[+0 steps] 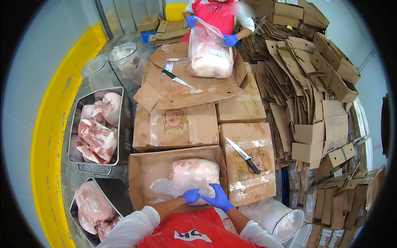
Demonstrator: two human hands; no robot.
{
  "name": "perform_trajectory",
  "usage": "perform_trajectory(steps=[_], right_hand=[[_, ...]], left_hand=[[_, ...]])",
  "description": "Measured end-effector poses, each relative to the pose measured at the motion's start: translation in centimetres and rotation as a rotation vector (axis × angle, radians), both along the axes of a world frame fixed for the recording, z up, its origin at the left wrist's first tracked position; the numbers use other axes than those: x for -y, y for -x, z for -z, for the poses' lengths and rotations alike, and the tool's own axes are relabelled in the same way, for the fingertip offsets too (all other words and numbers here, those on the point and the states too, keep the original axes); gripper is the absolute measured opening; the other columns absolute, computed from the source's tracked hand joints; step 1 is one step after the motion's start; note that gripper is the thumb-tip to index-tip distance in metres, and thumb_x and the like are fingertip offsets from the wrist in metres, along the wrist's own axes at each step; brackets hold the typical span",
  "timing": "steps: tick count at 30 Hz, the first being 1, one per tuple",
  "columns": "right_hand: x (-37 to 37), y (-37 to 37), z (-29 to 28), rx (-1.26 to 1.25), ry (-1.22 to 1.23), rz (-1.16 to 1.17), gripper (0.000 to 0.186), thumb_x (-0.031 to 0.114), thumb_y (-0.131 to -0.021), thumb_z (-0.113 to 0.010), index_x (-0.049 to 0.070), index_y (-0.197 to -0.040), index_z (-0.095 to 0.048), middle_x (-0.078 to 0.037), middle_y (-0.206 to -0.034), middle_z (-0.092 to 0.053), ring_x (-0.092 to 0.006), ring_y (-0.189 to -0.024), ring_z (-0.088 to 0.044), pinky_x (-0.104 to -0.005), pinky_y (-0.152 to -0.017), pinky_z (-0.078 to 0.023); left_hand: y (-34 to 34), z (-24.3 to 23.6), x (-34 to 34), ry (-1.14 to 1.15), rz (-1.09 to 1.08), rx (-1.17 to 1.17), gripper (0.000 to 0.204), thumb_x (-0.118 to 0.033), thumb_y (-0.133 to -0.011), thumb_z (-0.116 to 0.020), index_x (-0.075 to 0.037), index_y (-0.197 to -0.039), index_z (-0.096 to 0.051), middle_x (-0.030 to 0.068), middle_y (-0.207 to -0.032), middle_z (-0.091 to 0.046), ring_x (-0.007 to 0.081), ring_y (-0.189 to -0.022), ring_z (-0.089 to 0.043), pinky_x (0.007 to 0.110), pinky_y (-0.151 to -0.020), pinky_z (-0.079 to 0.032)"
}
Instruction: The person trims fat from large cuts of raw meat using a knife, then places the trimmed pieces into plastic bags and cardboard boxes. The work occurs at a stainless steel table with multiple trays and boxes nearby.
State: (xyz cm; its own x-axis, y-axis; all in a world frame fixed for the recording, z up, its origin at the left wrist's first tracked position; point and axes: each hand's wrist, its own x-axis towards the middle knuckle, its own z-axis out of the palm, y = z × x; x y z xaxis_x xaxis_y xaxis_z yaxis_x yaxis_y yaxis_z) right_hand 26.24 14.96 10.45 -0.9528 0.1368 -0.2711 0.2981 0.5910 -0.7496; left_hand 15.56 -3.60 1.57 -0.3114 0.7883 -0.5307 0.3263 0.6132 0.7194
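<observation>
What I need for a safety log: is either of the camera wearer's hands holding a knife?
No, the left hand and right hand are on the plastic-wrapped meat, and the nearer knife lies on a closed box.

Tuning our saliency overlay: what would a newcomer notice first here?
First, bagged meat in the open box at lower centre, blue-gloved left hand and right hand at its near side. Then raw meat in two bins at left, and cardboard heaped at right.

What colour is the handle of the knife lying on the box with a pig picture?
The knife handle is black, seen best in the head view.
</observation>
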Motion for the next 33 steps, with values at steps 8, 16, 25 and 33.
perform_trajectory(steps=[8,16,25,33], right_hand=[[1.8,-0.9,2.9,-0.042,-0.159,-0.355,0.079,0.043,-0.076,-0.079,0.013,-0.144,-0.051,-0.019,-0.133,-0.061,-0.0406,-0.12,-0.059,-0.0497,-0.1,-0.049],[2.0,-2.0,10.7,0.302,-0.158,-0.206,0.053,0.049,-0.093,-0.059,0.013,-0.131,-0.064,-0.018,-0.126,-0.067,-0.0376,-0.113,-0.066,-0.0493,-0.097,-0.051],[2.0,0.2,2.6,0.391,-0.071,-0.325,0.047,0.052,-0.094,-0.053,0.018,-0.122,-0.069,-0.015,-0.119,-0.071,-0.037,-0.108,-0.067,-0.0478,-0.093,-0.052],[0.9,5.8,-7.6,0.221,0.202,-0.106,0.036,0.037,-0.094,-0.064,0.011,-0.116,-0.073,-0.019,-0.096,-0.074,-0.0299,-0.091,-0.072,-0.0381,-0.085,-0.055]], left_hand=[[0.9,-2.8,-1.7,0.093,0.38,0.127,0.049,-0.047,-0.093,-0.053,-0.008,-0.115,-0.072,0.0232,-0.108,-0.071,0.0403,-0.101,-0.068,0.046,-0.093,-0.053],[0.2,-6.1,1.3,-0.132,-0.05,-0.275,0.069,-0.052,-0.088,-0.068,-0.013,-0.143,-0.051,0.0229,-0.126,-0.064,0.041,-0.11,-0.064,0.047,-0.097,-0.051],[-0.8,-3.2,2.4,-0.165,0.14,0.012,0.035,-0.028,-0.097,-0.059,-0.025,-0.132,-0.062,0.0169,-0.12,-0.066,0.0394,-0.109,-0.064,0.046,-0.097,-0.05],[5.2,-17.1,2.0,-0.415,-0.23,0.166,0.032,-0.029,-0.104,-0.056,-0.008,-0.124,-0.068,0.0151,-0.115,-0.071,0.025,-0.104,-0.067,0.038,-0.094,-0.051]])
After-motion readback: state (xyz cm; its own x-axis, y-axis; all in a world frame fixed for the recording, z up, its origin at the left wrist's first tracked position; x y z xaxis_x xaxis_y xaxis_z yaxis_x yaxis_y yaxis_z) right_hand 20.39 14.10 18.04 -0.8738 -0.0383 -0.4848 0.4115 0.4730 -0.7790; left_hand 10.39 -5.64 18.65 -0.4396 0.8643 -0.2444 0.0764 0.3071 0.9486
